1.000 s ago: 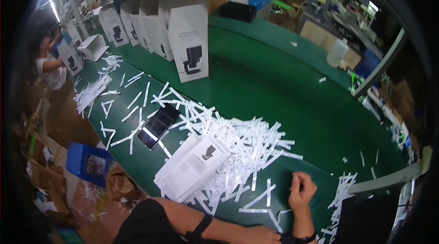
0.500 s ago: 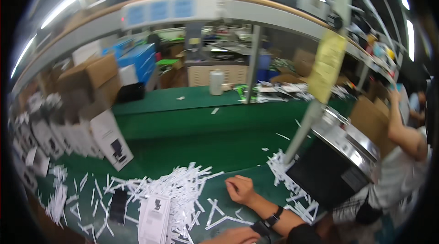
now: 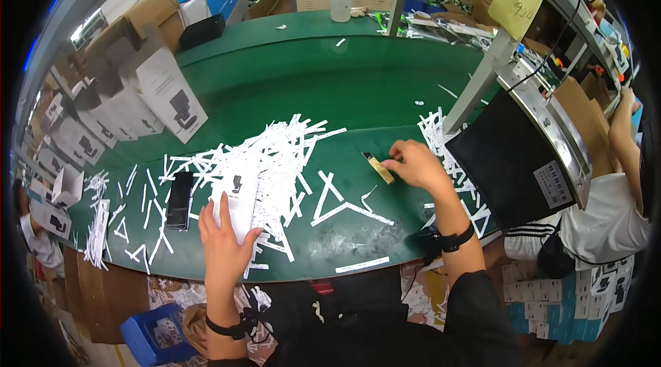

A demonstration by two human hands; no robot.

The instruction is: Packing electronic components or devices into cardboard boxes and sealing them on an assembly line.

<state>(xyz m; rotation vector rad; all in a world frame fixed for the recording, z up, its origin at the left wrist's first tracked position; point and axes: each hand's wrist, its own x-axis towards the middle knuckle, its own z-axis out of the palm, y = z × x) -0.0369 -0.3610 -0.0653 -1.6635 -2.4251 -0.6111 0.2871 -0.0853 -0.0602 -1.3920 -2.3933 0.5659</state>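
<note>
My left hand [image 3: 226, 237] lies with fingers spread over the near end of a stack of white printed leaflets [image 3: 238, 191]. The top leaflet bears a small dark picture of a device. My right hand [image 3: 416, 164] is beside a gold-coloured utility knife [image 3: 379, 169] with a dark tip, which lies on the green bench. Its fingers are bent and apart, the thumb close to the knife's edge; whether they touch I cannot tell. A large heap of white paper strips [image 3: 279, 153] surrounds the leaflets' far and right sides. A black flat pouch-like item [image 3: 180, 200] lies left of them.
White printed boxes [image 3: 172, 95] stand in a row at the left. A metal-topped black machine [image 3: 516, 153] and a grey post [image 3: 478, 85] stand at the right. A white bottle [image 3: 340, 3] is at the back. Another person [image 3: 606, 219] works at far right.
The view has tilted down, bringing my lap and the floor into sight. My left hand has moved left onto the leaflets. My right hand has opened from a loose fist, and the knife now shows.
</note>
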